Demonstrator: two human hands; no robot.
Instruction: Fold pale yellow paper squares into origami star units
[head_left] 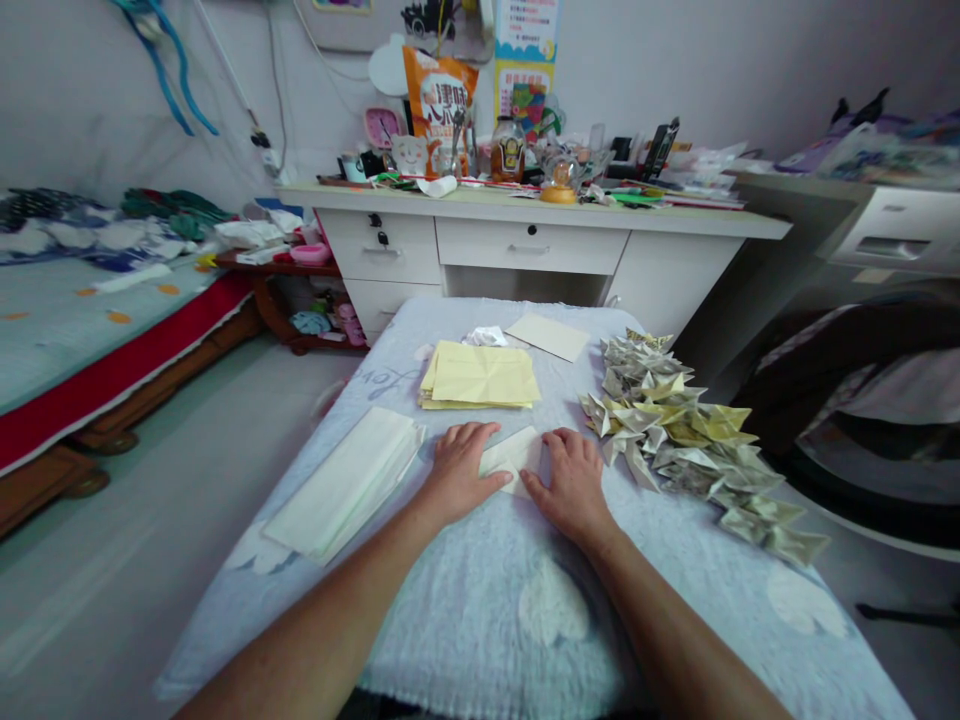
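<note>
Pale paper (519,452) lying between left hand (459,468) and right hand (576,482), fingers loosely spread, touching its left and right sides.

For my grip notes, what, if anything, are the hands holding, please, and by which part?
The left hand and right hand touch opposite sides of the paper between them; whether they grip it cannot be told.

The hands (463,470) are bare, and the tapering forearms (337,610) are uncovered too.
</note>
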